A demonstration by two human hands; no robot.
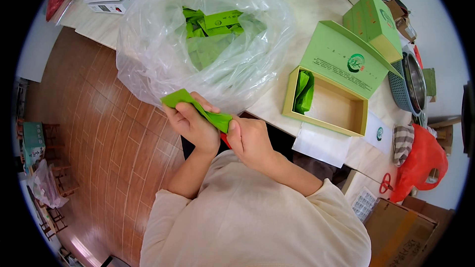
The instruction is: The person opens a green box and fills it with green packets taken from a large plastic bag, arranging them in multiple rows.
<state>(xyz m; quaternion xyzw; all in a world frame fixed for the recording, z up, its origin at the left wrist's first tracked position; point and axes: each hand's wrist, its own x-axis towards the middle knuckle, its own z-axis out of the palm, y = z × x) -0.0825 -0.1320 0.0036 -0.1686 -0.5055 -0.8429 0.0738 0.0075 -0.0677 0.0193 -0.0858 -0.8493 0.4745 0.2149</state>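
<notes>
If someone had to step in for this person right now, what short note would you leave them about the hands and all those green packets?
Left hand: gripping a stack of green packets from below.
Right hand: pinching the same stack at its right end.
Supply: the clear plastic bag on the table holds many more green packets.
Open green gift box, lid up, sits to the right on the table; a few green packets already stand at its left end, and the rest of the box is bare.
Done: a first few packets are in the box.
Left: most of the box is unfilled; the held stack is not in it yet.
</notes>
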